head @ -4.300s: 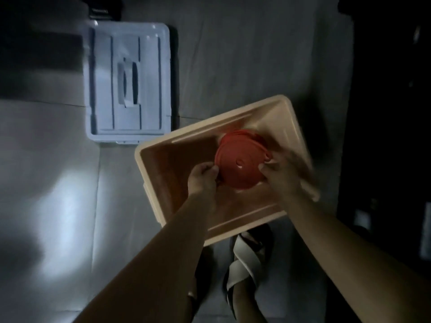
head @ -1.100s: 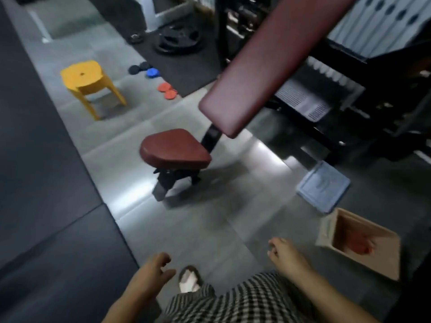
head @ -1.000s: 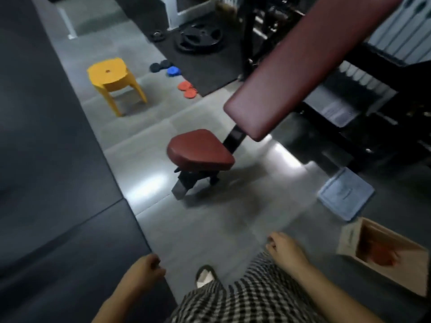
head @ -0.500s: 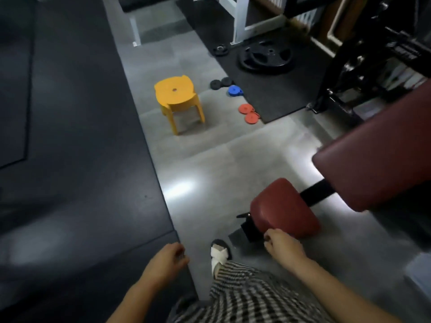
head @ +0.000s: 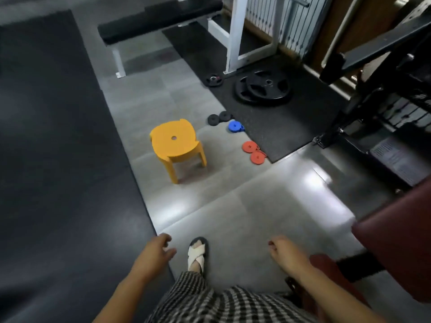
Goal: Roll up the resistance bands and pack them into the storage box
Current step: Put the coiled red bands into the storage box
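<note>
While both hands hang low and empty, the rolled bands lie on the floor well ahead of them.

Head view, hands: left hand [head: 154,252] has its fingers loosely spread and grips nothing, over the edge of the dark floor mat [head: 58,159]. The right hand [head: 285,251] has its fingers loosely curled and also holds nothing, just beside the maroon bench pad [head: 396,248]. A foot in a white cross-strap sandal [head: 197,254] is on the grey floor between the hands, with checked trousers [head: 221,304] below.

Bands: two black rolls [head: 213,119] side by side, blue roll [head: 235,126] just right of them, two orange rolls [head: 249,146] side by side nearer the camera. All sit along the edge of the black rubber mat [head: 279,127], right of the yellow stool [head: 175,141] and apart from it.

Large weight plates [head: 263,90] lie on that rubber mat beyond the bands, with a small plate [head: 214,79] to their left.
</note>
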### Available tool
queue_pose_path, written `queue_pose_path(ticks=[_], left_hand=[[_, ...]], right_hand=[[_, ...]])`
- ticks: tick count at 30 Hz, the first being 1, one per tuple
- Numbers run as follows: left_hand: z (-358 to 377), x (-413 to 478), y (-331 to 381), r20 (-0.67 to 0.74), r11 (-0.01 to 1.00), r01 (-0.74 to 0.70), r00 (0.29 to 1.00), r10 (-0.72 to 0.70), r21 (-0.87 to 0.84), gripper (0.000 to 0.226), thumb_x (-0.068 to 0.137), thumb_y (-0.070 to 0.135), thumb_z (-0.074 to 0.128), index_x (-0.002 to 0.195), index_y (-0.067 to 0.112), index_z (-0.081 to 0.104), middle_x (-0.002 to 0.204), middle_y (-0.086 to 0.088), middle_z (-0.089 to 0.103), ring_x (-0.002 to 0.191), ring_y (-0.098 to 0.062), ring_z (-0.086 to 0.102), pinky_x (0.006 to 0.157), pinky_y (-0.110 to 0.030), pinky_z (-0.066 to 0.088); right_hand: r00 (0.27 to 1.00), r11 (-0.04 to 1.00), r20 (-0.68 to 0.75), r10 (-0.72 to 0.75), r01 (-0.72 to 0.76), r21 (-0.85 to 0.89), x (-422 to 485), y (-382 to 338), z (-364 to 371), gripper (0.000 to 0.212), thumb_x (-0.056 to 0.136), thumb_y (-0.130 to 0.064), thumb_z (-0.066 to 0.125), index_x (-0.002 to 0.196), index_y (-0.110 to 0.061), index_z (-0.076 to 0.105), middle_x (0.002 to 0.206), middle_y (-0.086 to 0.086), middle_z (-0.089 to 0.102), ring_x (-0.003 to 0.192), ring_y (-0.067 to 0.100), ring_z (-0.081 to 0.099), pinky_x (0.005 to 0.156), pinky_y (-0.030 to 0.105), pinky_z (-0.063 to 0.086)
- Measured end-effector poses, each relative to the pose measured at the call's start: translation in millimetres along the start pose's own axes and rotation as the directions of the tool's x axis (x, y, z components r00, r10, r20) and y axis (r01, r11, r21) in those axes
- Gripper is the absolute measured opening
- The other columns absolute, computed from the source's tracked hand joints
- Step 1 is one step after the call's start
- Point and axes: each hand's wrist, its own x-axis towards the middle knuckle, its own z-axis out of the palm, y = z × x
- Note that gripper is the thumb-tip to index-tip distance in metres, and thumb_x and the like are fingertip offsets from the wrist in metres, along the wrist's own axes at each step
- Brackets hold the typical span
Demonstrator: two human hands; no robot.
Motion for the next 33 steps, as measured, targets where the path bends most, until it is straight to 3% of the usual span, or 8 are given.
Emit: queue_pose_path(ticks=[4, 9, 11, 17, 21, 25, 29, 33], left_hand=[[-61.8, 86.8, 57.0, 0.067, 0.979, -0.191, 0.980, 0.186, 0.075, 0.037, 0.091, 0.027, 0.054, 0.126, 0.019, 0.045, 0.120, 0.000, 0.053, 0.090, -0.011, 0.052, 0.074, -0.021, 0.038], [-100.2, 187.5, 109.4, 0.155, 0.974, -0.165, 0.978, 0.141, 0.154, 0.037, 0.091, 0.029, 0.054, 0.125, 0.017, 0.046, 0.118, 0.000, 0.054, 0.091, -0.014, 0.050, 0.077, -0.023, 0.039], [-103.0, 223.6, 131.3, 0.196, 0.976, -0.145, 0.974, 0.111, 0.165, 0.037, 0.091, 0.030, 0.053, 0.125, 0.016, 0.045, 0.118, 0.000, 0.053, 0.093, -0.014, 0.050, 0.077, -0.023, 0.040], [-94.5, 312.0, 220.0, 0.238, 0.986, -0.141, 0.964, 0.117, 0.089, 0.041, 0.091, 0.028, 0.054, 0.128, 0.014, 0.045, 0.122, -0.003, 0.053, 0.103, -0.017, 0.053, 0.081, -0.023, 0.041], [-95.1, 354.9, 273.1, 0.254, 0.988, -0.156, 0.955, 0.151, 0.000, 0.041, 0.089, 0.025, 0.056, 0.127, 0.012, 0.047, 0.116, -0.004, 0.056, 0.104, -0.018, 0.054, 0.084, -0.026, 0.041], [-110.7, 400.2, 306.7, 0.246, 0.983, -0.177, 0.952, 0.183, -0.045, 0.036, 0.089, 0.024, 0.057, 0.122, 0.011, 0.050, 0.114, -0.005, 0.058, 0.106, -0.021, 0.055, 0.087, -0.028, 0.041], [-133.7, 461.2, 335.7, 0.290, 0.983, -0.173, 0.940, 0.181, -0.053, 0.044, 0.090, 0.024, 0.056, 0.130, 0.010, 0.045, 0.122, -0.007, 0.055, 0.110, -0.021, 0.053, 0.089, -0.025, 0.040], [-159.9, 522.3, 362.4, 0.326, 0.979, -0.202, 0.927, 0.187, 0.012, 0.038, 0.091, 0.025, 0.055, 0.125, 0.010, 0.048, 0.121, -0.006, 0.056, 0.110, -0.021, 0.054, 0.088, -0.026, 0.040]], right_hand=[[0.993, 0.993, -0.070, 0.091, -0.085, 0.083, 53.4, -33.8, -52.9, 0.028, 0.095, -0.023, 0.042, 0.116, -0.011, 0.057, 0.124, 0.009, 0.058, 0.113, 0.024, 0.054, 0.090, 0.027, 0.040], [0.979, 0.966, -0.131, 0.158, -0.125, 0.228, 110.8, -58.0, -98.1, 0.029, 0.094, -0.026, 0.044, 0.119, -0.018, 0.056, 0.122, 0.002, 0.058, 0.108, 0.019, 0.057, 0.090, 0.026, 0.043], [0.977, 0.957, -0.093, 0.191, -0.164, 0.238, 135.2, -49.2, -108.7, 0.027, 0.093, -0.028, 0.045, 0.116, -0.019, 0.057, 0.119, 0.002, 0.060, 0.107, 0.019, 0.057, 0.090, 0.027, 0.044], [0.971, 0.968, 0.078, 0.226, -0.233, 0.095, 214.7, -3.1, -179.2, 0.030, 0.096, -0.029, 0.041, 0.121, -0.016, 0.052, 0.125, 0.004, 0.057, 0.114, 0.019, 0.054, 0.090, 0.025, 0.041], [0.975, 0.974, -0.004, 0.224, -0.223, 0.031, 277.1, 7.3, -249.0, 0.026, 0.094, -0.028, 0.043, 0.113, -0.014, 0.056, 0.122, 0.005, 0.058, 0.108, 0.021, 0.056, 0.088, 0.028, 0.044], [0.977, 0.978, -0.062, 0.206, -0.205, 0.030, 333.7, -2.1, -297.7, 0.028, 0.094, -0.026, 0.043, 0.117, -0.017, 0.055, 0.122, 0.005, 0.054, 0.109, 0.024, 0.056, 0.087, 0.029, 0.044], [0.969, 0.969, -0.021, 0.245, -0.245, 0.008, 384.9, -18.2, -322.4, 0.025, 0.094, -0.026, 0.043, 0.113, -0.015, 0.055, 0.117, 0.006, 0.055, 0.103, 0.023, 0.056, 0.083, 0.027, 0.043], [0.959, 0.962, 0.081, 0.272, -0.273, -0.002, 431.1, -31.7, -338.6, 0.021, 0.095, -0.025, 0.039, 0.110, -0.016, 0.052, 0.119, 0.006, 0.053, 0.105, 0.024, 0.056, 0.084, 0.028, 0.042]])
